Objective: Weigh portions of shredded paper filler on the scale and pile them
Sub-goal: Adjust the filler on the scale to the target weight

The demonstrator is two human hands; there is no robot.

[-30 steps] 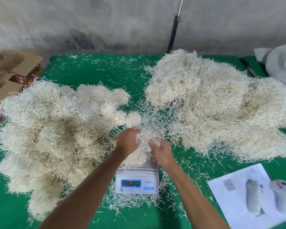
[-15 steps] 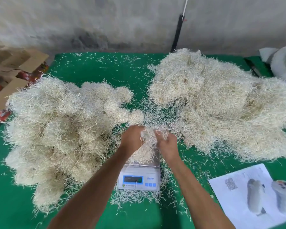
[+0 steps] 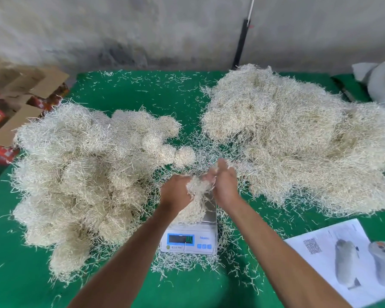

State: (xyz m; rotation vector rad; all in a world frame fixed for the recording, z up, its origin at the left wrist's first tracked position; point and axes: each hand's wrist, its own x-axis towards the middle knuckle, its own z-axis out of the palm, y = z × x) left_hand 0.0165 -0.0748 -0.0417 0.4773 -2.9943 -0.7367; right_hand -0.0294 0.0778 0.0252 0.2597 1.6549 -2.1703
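A small white digital scale [image 3: 188, 240] stands near the front of the green table [image 3: 131, 90]. A portion of pale shredded paper filler [image 3: 196, 192] lies on its pan and rises between my hands. My left hand [image 3: 175, 192] grips the left side of this clump. My right hand [image 3: 223, 185] holds the right side, with a few strands at its raised fingertips. A pile of rounded portions [image 3: 82, 178] covers the left of the table. A big loose heap of filler [image 3: 298, 141] fills the right.
Loose shreds litter the cloth around the scale. A printed sheet [image 3: 347, 261] with photos lies at the front right. Cardboard boxes [image 3: 16, 101] stand off the left edge. A grey cloth bundle [image 3: 380, 81] sits at the far right, a black pole [image 3: 240, 41] against the back wall.
Both hands have lifted the clump slightly off the scale pan and spread a little apart; my right hand's fingers have risen. The camera has tilted a little.
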